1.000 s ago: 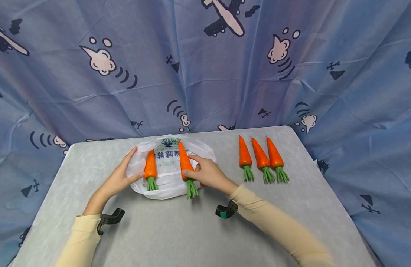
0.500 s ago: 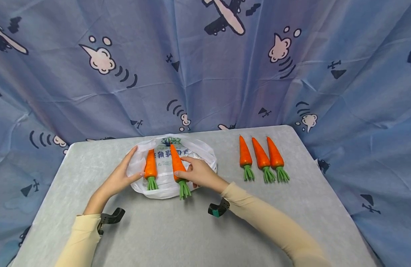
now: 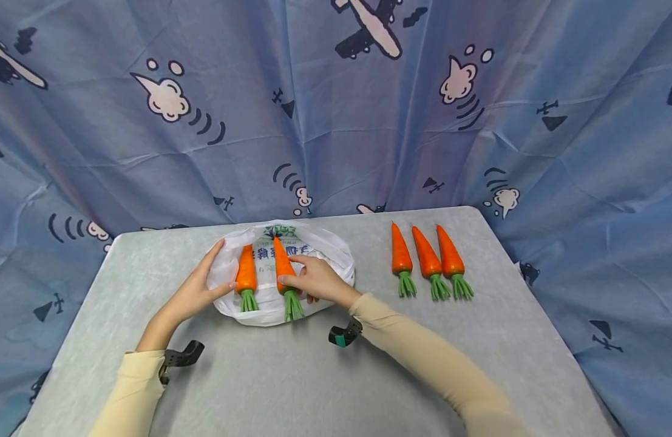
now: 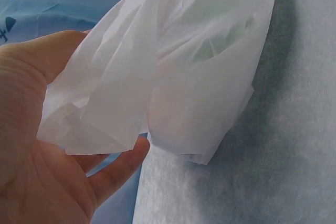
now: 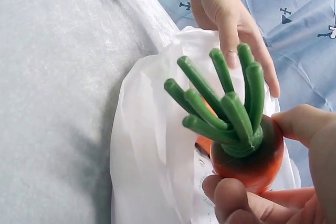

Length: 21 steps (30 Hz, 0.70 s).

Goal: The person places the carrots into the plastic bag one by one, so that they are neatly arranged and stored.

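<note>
A white plastic bag [image 3: 325, 252] with printed lettering lies on the grey table [image 3: 292, 376]. My left hand [image 3: 210, 276] pinches its left edge between thumb and fingers; the left wrist view shows the thin bag [image 4: 199, 66] draped over my left hand [image 4: 63, 145]. One orange toy carrot [image 3: 246, 276] with green stalks rests on the bag. Just right of it, my right hand [image 3: 305, 280] grips a second carrot [image 3: 282, 262] near its stalk end. In the right wrist view this carrot [image 5: 247, 156] is pinched by thumb and fingers over the bag [image 5: 152, 150].
Three more toy carrots [image 3: 426, 260] lie side by side on the table's right part, tips pointing away from me. A blue cartoon-print cloth [image 3: 336, 121] hangs behind and around the table. Camera mounts [image 3: 343, 334] sit on both wrists.
My right hand has carried its carrot leftward across the bag, closer to the resting carrot. The left hand and the three carrots on the right have not moved.
</note>
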### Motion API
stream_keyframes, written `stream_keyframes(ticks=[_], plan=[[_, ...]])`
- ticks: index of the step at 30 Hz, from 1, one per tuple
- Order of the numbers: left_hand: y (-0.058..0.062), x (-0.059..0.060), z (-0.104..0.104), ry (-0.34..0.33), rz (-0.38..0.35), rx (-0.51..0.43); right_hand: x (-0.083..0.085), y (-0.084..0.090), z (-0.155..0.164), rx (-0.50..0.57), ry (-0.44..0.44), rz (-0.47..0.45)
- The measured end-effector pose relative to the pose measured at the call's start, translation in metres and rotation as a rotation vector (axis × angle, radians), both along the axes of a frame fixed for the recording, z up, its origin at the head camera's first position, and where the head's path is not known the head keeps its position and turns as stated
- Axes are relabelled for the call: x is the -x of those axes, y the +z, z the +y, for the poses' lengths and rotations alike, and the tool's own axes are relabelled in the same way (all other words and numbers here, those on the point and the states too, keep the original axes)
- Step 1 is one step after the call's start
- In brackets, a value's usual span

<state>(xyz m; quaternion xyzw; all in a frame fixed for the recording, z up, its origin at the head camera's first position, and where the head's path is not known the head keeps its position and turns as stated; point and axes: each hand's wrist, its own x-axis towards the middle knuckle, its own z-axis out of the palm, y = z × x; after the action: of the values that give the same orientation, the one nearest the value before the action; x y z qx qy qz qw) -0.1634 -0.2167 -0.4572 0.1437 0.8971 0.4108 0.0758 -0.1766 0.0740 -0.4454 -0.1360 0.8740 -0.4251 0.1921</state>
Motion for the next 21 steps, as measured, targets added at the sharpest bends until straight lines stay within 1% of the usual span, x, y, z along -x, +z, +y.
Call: stream_keyframes(ticks=[7,16,21], plan=[[0.001,0.000,0.000,0.004,-0.003,0.006,0.007,-0.005,-0.006,-0.018,-0.005,-0.024],[0.002,0.000,0.002,0.007,-0.020,0.004,0.016,-0.012,-0.014,-0.005,-0.039,-0.096],[0.001,0.000,0.001,0.006,-0.015,-0.001,0.019,-0.014,-0.020,0.004,-0.053,-0.118]])
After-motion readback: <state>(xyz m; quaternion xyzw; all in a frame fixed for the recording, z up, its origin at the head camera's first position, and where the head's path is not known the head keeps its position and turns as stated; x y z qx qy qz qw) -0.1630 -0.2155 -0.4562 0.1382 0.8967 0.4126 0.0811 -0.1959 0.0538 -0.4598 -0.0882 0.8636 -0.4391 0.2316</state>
